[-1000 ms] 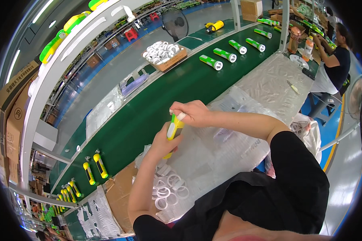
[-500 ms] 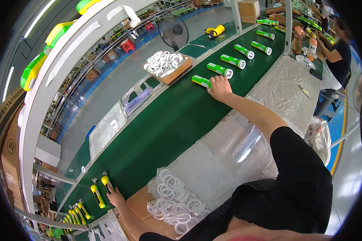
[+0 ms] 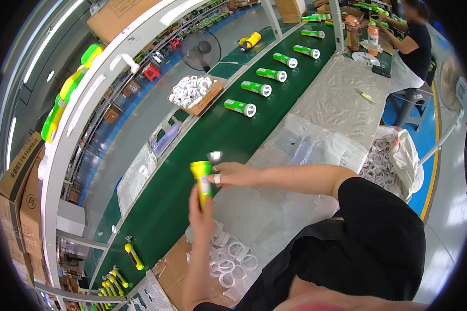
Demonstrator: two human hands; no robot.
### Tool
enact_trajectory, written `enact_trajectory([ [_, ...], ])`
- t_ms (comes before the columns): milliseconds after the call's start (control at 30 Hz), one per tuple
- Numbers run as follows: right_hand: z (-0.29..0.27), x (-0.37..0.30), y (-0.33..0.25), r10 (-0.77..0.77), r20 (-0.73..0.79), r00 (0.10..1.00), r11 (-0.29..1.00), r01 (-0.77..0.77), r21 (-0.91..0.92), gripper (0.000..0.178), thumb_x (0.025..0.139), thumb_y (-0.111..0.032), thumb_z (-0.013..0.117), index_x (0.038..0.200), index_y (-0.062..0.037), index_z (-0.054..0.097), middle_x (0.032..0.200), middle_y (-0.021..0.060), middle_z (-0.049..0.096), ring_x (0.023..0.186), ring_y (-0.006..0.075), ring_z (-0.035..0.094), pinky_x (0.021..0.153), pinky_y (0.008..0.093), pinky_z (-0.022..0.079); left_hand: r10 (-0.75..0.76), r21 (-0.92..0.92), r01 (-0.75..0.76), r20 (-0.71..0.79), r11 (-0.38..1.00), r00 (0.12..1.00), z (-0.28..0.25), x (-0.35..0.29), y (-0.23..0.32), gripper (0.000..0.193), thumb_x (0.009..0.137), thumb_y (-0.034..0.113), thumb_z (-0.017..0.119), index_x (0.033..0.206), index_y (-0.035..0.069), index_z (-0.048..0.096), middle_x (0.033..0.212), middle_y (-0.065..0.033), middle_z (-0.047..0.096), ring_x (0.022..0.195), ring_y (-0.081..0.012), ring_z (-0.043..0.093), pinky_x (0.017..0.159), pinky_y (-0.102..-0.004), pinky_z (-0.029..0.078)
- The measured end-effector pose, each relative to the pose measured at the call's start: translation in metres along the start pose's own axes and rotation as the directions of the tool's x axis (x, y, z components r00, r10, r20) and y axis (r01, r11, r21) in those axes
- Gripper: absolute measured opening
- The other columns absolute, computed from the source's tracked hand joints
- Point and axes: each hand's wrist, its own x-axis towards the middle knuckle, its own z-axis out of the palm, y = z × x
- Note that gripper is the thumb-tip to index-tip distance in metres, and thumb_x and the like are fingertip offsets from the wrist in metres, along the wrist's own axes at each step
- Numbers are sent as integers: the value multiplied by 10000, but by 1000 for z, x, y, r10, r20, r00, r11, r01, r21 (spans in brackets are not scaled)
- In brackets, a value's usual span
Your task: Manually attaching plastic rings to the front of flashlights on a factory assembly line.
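Note:
My left hand (image 3: 199, 210) is wrapped round a yellow-and-green flashlight body (image 3: 204, 187), held nearly upright above the belt with its wide yellow head up. Beside that head, my right hand (image 3: 236, 174) is closed, its fingers near the flashlight's side. A small silver reflector (image 3: 215, 155), blurred, shows at the right hand's fingertips. A white band (image 3: 216, 179) crosses the right fingers; whether it is a loose ring or a wrap, I cannot tell. White plastic rings (image 3: 234, 263) lie loosely heaped near my left forearm.
On the green belt (image 3: 181, 171), several green flashlights (image 3: 240, 108) lie at the far right. Another yellow flashlight body (image 3: 134, 256) rests at lower left. A cardboard box of white rings (image 3: 194, 93) stands beyond the belt. At right, a person (image 3: 415, 44) sits by a bottle (image 3: 372, 39).
My left hand has lifted a yellow flashlight body from the lower-left belt to the middle. My right hand has left the green flashlight and come back to meet it. The view has shifted.

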Motion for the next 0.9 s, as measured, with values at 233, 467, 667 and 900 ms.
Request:
enact_trajectory([
  [233, -20, -106, -7, -101, -114, 988, 826, 147, 544, 346, 864, -258, 652, 1110, -44, 536, 931, 86, 613, 804, 184, 618, 735, 336, 511, 128, 112, -142, 123, 984, 984, 64, -29, 53, 300, 982, 80, 523, 1273, 8, 525, 1022, -83, 673, 919, -156, 648, 787, -279, 511],
  [467, -12, -178, -13, -187, 313, 931, 920, 54, 388, 396, 909, -385, 632, 1039, -40, 486, 848, 84, 586, 710, 168, 611, 631, 304, 500, 154, -389, -35, 279, 921, 948, 104, 3, 80, 587, 1046, 453, 294, 1326, -24, 491, 1286, -196, 571, 1183, -285, 560, 961, -401, 454],
  [667, -18, -197, -12, -178, 325, 929, 968, 106, 226, 503, 889, -479, 649, 1061, -35, 487, 899, 72, 581, 713, 150, 615, 637, 289, 512, 10, -352, 35, 127, 935, 992, 110, -24, 86, 587, 1046, 473, 290, 1034, -25, 601, 843, -91, 609, 711, -148, 567, 618, -261, 456],
  [900, -18, -199, -2, -155, 188, 970, 970, 113, 215, 466, 908, -394, 657, 1154, -29, 507, 966, 45, 582, 763, 118, 592, 666, 265, 514, 381, -154, -353, 243, 923, 892, 111, -49, 94, 505, 1049, 351, 308, 1042, -36, 633, 1110, -189, 645, 1092, -331, 585, 953, -407, 445],
])
